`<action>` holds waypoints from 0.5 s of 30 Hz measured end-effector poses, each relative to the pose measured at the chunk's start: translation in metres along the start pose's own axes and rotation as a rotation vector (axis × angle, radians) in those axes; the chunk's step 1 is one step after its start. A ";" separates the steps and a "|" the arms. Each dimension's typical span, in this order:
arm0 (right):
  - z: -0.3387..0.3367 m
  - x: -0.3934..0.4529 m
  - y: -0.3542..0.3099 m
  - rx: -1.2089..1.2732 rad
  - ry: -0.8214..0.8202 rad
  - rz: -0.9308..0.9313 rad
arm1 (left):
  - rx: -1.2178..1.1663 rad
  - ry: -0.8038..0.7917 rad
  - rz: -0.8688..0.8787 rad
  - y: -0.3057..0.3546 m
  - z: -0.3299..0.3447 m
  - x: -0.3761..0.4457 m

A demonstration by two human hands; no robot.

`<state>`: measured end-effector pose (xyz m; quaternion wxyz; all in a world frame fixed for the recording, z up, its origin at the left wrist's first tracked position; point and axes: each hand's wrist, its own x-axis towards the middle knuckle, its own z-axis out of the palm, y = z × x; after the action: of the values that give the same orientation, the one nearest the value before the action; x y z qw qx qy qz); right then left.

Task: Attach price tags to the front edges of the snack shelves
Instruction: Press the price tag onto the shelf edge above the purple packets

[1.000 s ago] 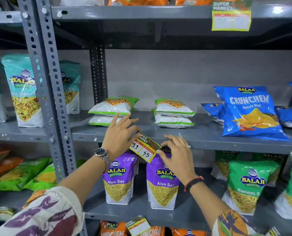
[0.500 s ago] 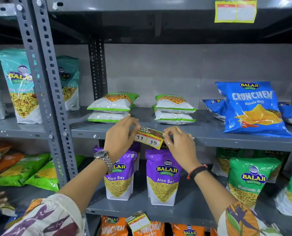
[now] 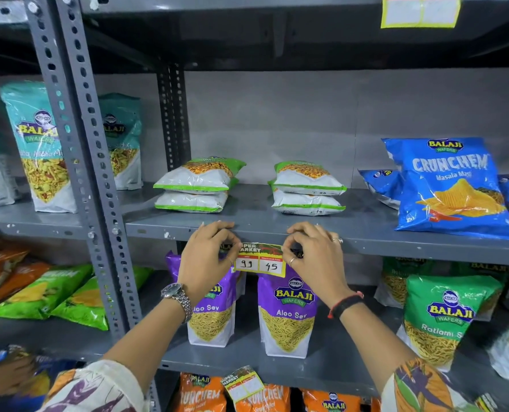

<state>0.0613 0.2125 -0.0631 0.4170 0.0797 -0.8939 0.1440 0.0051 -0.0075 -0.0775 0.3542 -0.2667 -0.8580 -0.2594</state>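
A yellow-edged price tag (image 3: 260, 260) marked 99 and 45 sits level against the front edge of the grey middle shelf (image 3: 396, 242). My left hand (image 3: 208, 257) pinches its left end and my right hand (image 3: 312, 254) pinches its right end, fingers pressed to the shelf lip. Two purple Aloo Sev bags (image 3: 287, 310) stand right below the tag. Another tag (image 3: 419, 11) hangs on the top shelf edge, and one more tag (image 3: 242, 385) hangs tilted on the lower shelf edge.
White-and-green snack packs (image 3: 196, 185) lie stacked on the middle shelf behind my hands. A blue Crunchem bag (image 3: 452, 188) leans at the right. A perforated grey upright (image 3: 77, 162) stands to the left. Green Ratlami bags (image 3: 446, 319) stand lower right.
The tag has risen from a tilted hold below the shelf to lie level against the shelf's front edge. Both hands moved up with it and now pinch its two ends.
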 end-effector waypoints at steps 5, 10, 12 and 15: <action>0.003 0.007 0.001 -0.016 -0.012 0.054 | 0.035 0.029 -0.049 0.005 -0.001 0.007; 0.004 0.009 -0.003 0.032 0.044 0.096 | 0.076 0.041 -0.074 0.006 0.001 0.013; 0.005 0.011 -0.005 0.033 0.065 0.115 | 0.085 0.054 -0.084 0.007 0.002 0.015; 0.009 0.011 -0.007 0.032 0.113 0.132 | 0.077 0.092 -0.119 0.010 0.005 0.016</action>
<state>0.0500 0.2024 -0.0588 0.4549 0.0192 -0.8699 0.1895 -0.0008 0.0072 -0.0659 0.3874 -0.1893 -0.8643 -0.2589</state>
